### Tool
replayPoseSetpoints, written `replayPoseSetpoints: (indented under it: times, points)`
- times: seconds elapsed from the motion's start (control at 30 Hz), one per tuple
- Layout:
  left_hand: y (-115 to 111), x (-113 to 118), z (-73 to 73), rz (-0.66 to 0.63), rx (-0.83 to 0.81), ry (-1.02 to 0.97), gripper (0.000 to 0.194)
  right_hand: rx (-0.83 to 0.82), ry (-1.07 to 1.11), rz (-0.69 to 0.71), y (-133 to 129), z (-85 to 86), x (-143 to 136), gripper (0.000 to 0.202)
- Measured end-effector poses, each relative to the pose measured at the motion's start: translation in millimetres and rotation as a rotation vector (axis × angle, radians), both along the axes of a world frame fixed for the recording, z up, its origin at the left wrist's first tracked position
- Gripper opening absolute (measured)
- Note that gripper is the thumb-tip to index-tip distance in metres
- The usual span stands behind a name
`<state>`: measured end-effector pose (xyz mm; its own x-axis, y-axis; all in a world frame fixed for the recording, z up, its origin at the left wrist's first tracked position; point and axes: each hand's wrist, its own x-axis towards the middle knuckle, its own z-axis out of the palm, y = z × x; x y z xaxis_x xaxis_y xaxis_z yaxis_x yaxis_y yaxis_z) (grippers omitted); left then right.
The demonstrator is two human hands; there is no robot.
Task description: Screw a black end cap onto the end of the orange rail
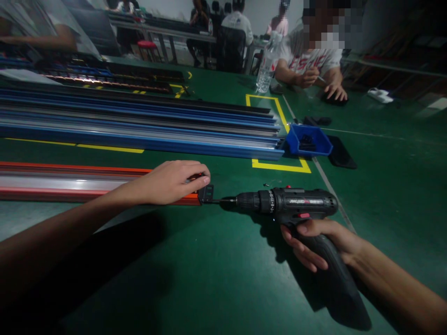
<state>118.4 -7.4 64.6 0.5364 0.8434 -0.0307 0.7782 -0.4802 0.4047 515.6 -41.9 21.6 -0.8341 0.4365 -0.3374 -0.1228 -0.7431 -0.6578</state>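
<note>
The right hand's fingers point(309, 255) are wrapped around the grip of a black cordless drill point(303, 202), the thumb lying high on the handle, and the drill lies level with its long bit point(226, 201) pointing toward the left hand. The left hand point(174, 181) has its fingers curled down over the end of a red metal rail point(80, 181), close to a black end bracket point(208, 192). The bit's tip reaches the lower part of that bracket; it looks to be touching a screw there, though the dim, blurred view does not settle it. The rail runs off to the left along the green table point(209, 260), and a small loose screw point(266, 185) lies just beyond the drill's chuck. Farther out, a stack of blue rails point(139, 125) lies across the table, its ends near a blue bin point(309, 142) holding small dark parts, with a dark flat object point(341, 152) beside it. Beyond stand a clear plastic bottle point(267, 65) and, next to it, a person point(314, 60) at the table's far side, holding something thin.
</note>
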Motion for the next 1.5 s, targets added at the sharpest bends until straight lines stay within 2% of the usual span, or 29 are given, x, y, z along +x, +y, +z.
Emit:
replayPoseSetpoints:
  times: [0.93, 1.5]
  points:
    - [0.1, -0.2, -1.3, 0.015, -0.006, 0.008, 0.046, -0.037, 0.004, -0.012, -0.4, 1.4, 0.7, 0.023]
    - [-0.2, -0.1, -1.0, 0.009, 0.008, 0.008, 0.045, -0.020, -0.001, -0.005, 0.3, 2.1, 0.5, 0.029]
